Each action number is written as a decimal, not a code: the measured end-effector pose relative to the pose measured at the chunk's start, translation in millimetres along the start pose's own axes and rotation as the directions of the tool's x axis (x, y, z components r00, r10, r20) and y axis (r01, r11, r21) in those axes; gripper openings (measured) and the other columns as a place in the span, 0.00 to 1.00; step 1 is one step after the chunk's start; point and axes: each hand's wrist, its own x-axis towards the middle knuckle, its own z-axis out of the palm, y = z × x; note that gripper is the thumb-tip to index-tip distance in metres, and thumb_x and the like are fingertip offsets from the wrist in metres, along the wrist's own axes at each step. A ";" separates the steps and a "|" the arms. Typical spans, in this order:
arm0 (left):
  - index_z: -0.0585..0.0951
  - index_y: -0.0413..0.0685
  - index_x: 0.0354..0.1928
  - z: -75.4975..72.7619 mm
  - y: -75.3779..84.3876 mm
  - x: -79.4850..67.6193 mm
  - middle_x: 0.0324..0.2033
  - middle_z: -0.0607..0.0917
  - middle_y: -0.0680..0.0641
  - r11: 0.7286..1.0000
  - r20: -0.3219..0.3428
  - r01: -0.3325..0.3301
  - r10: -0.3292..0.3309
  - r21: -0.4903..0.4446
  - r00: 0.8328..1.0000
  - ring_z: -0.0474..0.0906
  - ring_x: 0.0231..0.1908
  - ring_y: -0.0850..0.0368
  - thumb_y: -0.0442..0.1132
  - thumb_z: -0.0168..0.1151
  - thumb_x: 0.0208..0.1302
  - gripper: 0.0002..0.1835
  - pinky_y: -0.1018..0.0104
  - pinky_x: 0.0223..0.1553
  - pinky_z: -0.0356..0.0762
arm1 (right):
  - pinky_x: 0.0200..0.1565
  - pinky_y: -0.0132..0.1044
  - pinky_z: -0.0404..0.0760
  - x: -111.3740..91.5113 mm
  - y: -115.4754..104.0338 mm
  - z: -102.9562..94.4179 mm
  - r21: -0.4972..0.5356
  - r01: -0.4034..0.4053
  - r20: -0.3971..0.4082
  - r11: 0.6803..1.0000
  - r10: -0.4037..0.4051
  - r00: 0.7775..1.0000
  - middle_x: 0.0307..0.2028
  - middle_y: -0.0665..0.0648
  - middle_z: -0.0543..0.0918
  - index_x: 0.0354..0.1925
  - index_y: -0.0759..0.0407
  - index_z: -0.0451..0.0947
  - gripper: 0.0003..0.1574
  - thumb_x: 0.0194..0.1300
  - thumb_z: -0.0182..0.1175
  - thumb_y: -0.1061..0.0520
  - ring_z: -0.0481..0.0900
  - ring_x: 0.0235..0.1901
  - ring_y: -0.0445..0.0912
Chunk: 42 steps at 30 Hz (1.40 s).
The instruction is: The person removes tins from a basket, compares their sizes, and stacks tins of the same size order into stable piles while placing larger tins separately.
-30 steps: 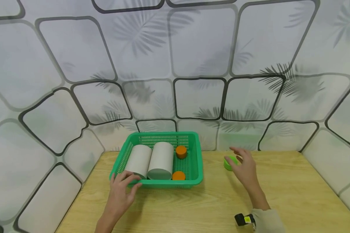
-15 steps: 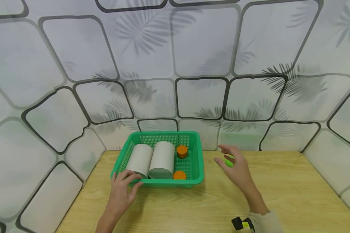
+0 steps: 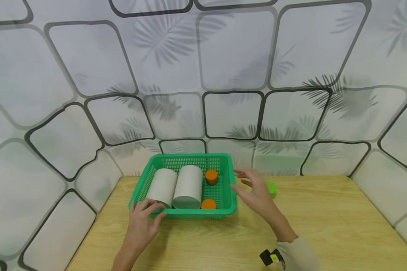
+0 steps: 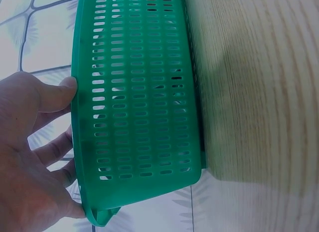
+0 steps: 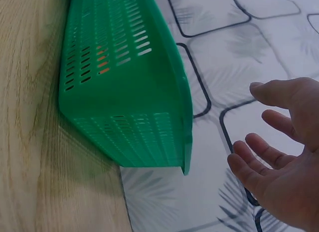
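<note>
A green plastic basket (image 3: 203, 212) stands on the table. My left hand (image 3: 140, 226) grips the basket's front rim near its left corner. In the left wrist view the thumb (image 4: 59, 95) presses the rim's outside while the fingers reach behind it. Two white cylinders (image 3: 188, 185) lie side by side in the basket, with an orange round piece (image 3: 211, 176) at the back and another orange round piece (image 3: 208, 204) at the front. My right hand (image 3: 256, 194) hovers by the right rim, fingers parted and holding nothing; the right wrist view shows it apart from the basket (image 5: 119, 102).
On the wooden table (image 3: 325, 222), a bright green round piece (image 3: 271, 189) sits behind my right hand, partly hidden by it. A patterned wall covering (image 3: 230, 113) rises directly behind the basket and along both sides.
My right hand has moved left, away from above the bright green piece to the basket's right rim, with nothing in it. The left hand and the basket have stayed put.
</note>
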 end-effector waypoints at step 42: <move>0.87 0.50 0.34 2.5 -1.9 -0.8 0.37 0.82 0.50 0.999 -0.024 -0.025 0.026 0.022 0.999 0.81 0.42 0.46 0.28 0.83 0.44 0.17 0.12 0.54 0.54 | 0.57 0.56 0.78 79.6 38.6 70.2 -0.448 0.262 0.402 0.855 -0.069 0.913 0.60 0.64 0.74 0.62 0.62 0.77 0.27 0.69 0.69 0.52 0.76 0.56 0.61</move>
